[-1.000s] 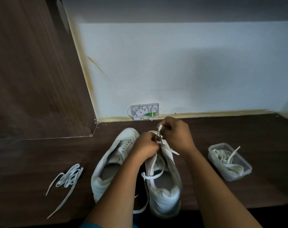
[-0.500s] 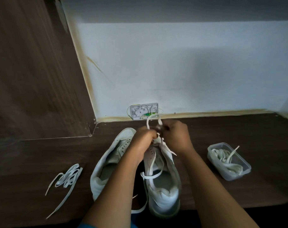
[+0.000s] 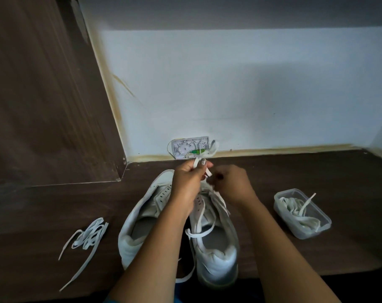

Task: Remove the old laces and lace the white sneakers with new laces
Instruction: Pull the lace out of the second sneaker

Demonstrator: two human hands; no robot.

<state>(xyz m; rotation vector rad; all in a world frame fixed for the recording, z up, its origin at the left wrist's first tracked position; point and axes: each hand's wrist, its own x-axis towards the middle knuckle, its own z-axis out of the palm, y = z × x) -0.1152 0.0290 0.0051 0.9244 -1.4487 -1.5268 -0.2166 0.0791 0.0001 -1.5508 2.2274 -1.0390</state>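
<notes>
Both grips stay clamped on the lace (image 3: pixel 200 215): left hand (image 3: pixel 185 182) pulled farther toward the wall (image 3: pixel 251 95), right hand (image 3: pixel 231 182) beside it.

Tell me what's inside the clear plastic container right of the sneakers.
A tangle of white laces fills the container, one end poking over its rim. Whatever lies beneath the tangle is covered.

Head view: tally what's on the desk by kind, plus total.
white sneakers: 2
lace lots: 3, namely loose bundle, threaded lace, pile in the container
clear plastic container: 1
Total: 6
</notes>
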